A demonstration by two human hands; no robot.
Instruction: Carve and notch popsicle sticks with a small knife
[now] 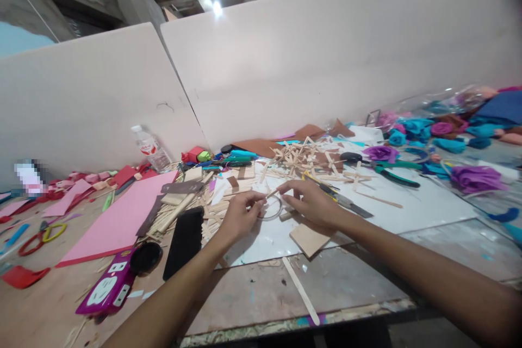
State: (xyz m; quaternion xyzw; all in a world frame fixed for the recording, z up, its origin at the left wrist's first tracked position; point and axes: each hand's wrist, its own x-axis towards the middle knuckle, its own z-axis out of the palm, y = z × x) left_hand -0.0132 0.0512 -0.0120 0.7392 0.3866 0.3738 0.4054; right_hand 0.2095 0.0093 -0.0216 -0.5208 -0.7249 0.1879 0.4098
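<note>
Wood strip (272, 194) held over white sheet (424, 212), near side of heaped sticks (302, 159)
Left hand (243, 213) pinches its left end, right hand (312, 201) its right, a thin ring (280, 209) just beside; light, even pressure should keep the strip steady

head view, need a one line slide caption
Left hand and right hand at either end of a small wooden stick, above a white sheet, heaped sticks beyond.

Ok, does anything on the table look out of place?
One craft stick does: it lies apart from the heaped sticks, its rounded end right at the near edge of the table, where it might get knocked off.
</note>
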